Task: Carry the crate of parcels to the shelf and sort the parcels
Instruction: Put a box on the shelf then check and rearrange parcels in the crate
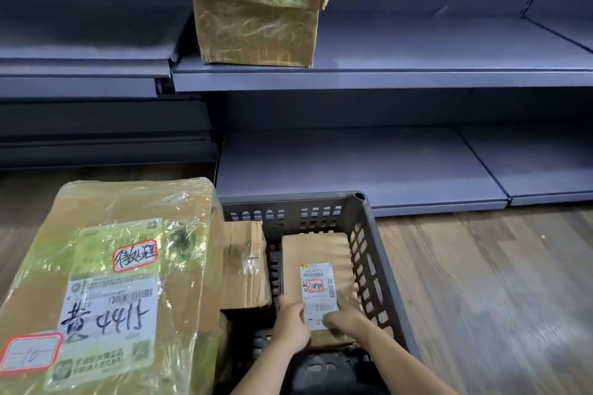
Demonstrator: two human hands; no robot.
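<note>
A dark grey plastic crate (369,244) stands on the floor in front of the shelf (385,77). Inside it lies a flat brown parcel (316,250) with a white label. My left hand (290,324) grips its near left corner and my right hand (345,321) grips its near right edge, fingers curled over the label. A second brown cardboard parcel (245,266) sits in the crate's left part. A large tape-wrapped box (109,285) with handwritten labels leans over the crate's left side, hiding that side of it.
Another tape-wrapped cardboard box (256,13) stands on the middle shelf board. The low shelf board (369,167) lies just beyond the crate. Wooden floor (481,282) extends to the right.
</note>
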